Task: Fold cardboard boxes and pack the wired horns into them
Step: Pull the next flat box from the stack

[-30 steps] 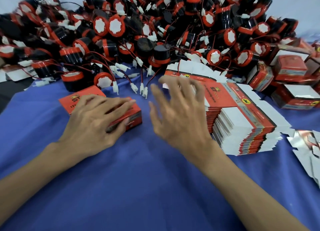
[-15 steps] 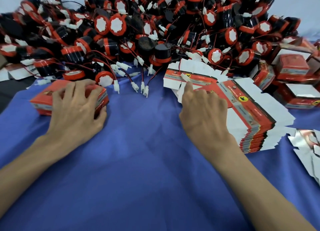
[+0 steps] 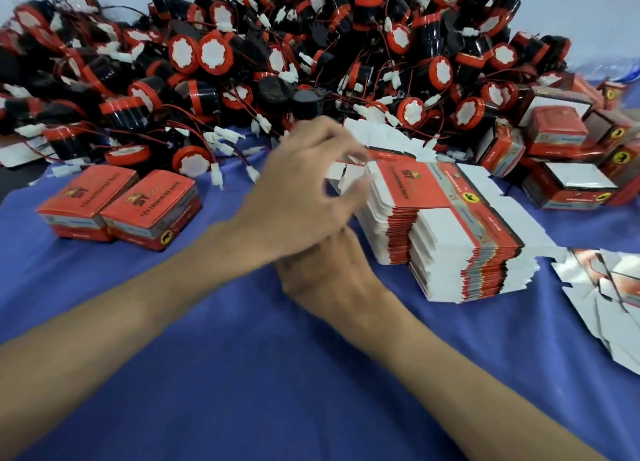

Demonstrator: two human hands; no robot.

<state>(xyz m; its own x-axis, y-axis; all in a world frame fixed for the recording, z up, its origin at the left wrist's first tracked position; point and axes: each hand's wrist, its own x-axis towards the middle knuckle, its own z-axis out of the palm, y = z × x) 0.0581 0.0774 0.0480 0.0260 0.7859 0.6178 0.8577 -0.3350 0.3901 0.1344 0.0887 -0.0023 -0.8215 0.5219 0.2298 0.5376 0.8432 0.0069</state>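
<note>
White carton flap within the curled, blurred grip of left hand

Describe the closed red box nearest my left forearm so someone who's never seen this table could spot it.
Find the pile of black-and-red wired horns across the back of the blue tablecloth. Before its left part, two closed red cardboard boxes sit side by side; yours is the right-hand box. Only it shows a round yellow sticker on its near face, unlike the left-hand box.

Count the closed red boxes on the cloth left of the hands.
2. One closed box lies farthest left; the second box sits close on its right, both before the horn pile. None seems hidden there.
</note>
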